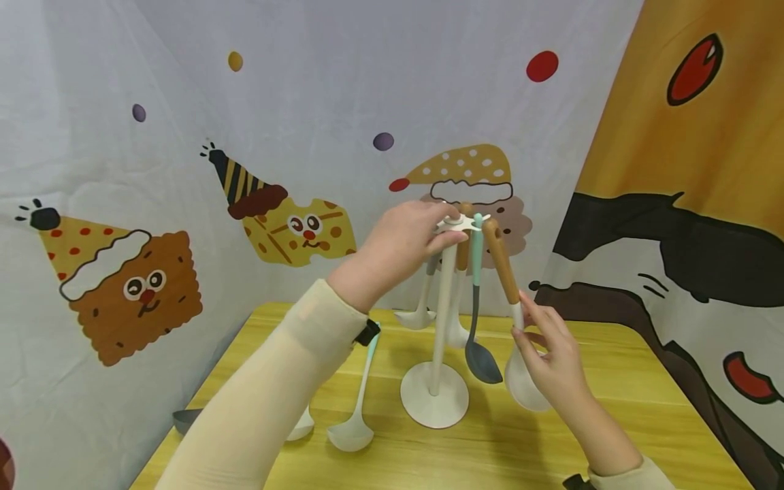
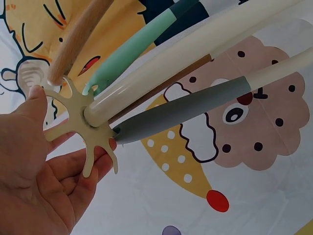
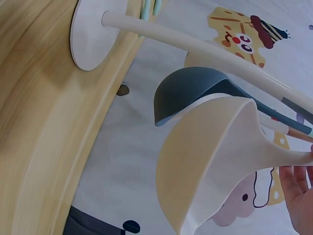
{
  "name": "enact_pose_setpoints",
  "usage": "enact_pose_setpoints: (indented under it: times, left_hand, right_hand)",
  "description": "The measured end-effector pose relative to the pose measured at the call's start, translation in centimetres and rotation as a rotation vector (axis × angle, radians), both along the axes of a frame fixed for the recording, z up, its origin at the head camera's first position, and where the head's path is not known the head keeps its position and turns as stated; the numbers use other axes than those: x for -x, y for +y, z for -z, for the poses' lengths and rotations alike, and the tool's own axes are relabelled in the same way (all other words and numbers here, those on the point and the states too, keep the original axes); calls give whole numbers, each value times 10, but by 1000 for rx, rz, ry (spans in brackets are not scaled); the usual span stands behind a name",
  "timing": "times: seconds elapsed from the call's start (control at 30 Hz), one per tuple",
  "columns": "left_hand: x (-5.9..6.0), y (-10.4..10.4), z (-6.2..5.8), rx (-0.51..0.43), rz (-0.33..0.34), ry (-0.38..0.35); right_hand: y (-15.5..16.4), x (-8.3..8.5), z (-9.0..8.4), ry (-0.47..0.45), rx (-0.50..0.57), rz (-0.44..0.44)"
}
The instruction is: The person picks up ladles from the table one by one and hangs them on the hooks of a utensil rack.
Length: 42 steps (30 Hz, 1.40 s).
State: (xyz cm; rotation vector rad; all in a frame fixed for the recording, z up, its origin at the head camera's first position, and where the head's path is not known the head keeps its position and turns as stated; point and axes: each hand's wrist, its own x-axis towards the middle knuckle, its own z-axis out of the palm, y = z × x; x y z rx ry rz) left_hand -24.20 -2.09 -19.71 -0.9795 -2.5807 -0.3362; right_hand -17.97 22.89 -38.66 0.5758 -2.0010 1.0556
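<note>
With thumb and fingers, my left hand (image 1: 416, 228) grips the hooked top (image 2: 76, 115) of a cream utensil rack (image 1: 442, 306). Lower on the right, my right hand (image 1: 554, 344) pinches the white neck of a ladle (image 3: 210, 161) with a wooden handle (image 1: 502, 262). That handle's holed end is right at a hook tip, and the bowl hangs above the table. Beside it hangs a dark grey ladle (image 1: 484, 364) with a mint handle. Further round hang a white utensil with a wooden handle (image 1: 462, 253) and a white ladle (image 1: 419, 318) with a grey handle (image 2: 186, 110).
The rack's round base (image 1: 429, 408) stands on a yellow wood-grain table (image 1: 465, 449). To its left lie a white ladle (image 1: 350, 435) with a mint handle, another white bowl (image 1: 301, 427) and a dark grey bowl (image 1: 186, 418), partly behind my left sleeve. A printed cloth (image 1: 318, 102) hangs behind.
</note>
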Motion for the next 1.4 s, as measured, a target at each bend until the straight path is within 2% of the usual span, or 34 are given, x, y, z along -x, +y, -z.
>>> enact_pose_setpoints:
  times: [0.37, 0.67, 1.4]
  left_hand:
    - [-2, 1, 2, -5, -11, 13]
    - [-3, 4, 3, -20, -29, 23]
    - [-6, 6, 6, -35, -39, 47]
  right_hand:
    - [-1, 2, 3, 12, 5, -25]
    - [-4, 2, 1, -7, 12, -5]
    - [-17, 2, 0, -53, 25, -45]
